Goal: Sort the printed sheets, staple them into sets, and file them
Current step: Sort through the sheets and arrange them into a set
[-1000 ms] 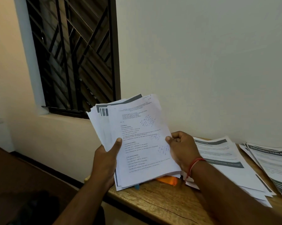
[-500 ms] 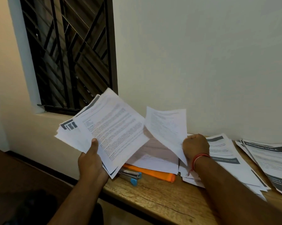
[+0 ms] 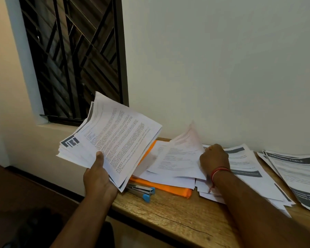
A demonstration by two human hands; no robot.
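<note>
From my feed, the left hand is clamped on a thick stack of sheets, thumb on top of the printed face and fingers underneath. It holds the stack tilted in the air over the counter's left end. The right hand has its fingers curled on the right edge of a loose sheet. That sheet is blurred and its far corner lifts toward the wall. The rest of it lies over other pages on top of an orange folder.

A stapler with a blue tip sits on the wood just beside the folder's near edge, partly under the held stack. A red thread circles the right wrist. To the right lies a spread pile of pages with dark header bars, and a further pile sits at the counter's far right. A barred window is behind the stack.
</note>
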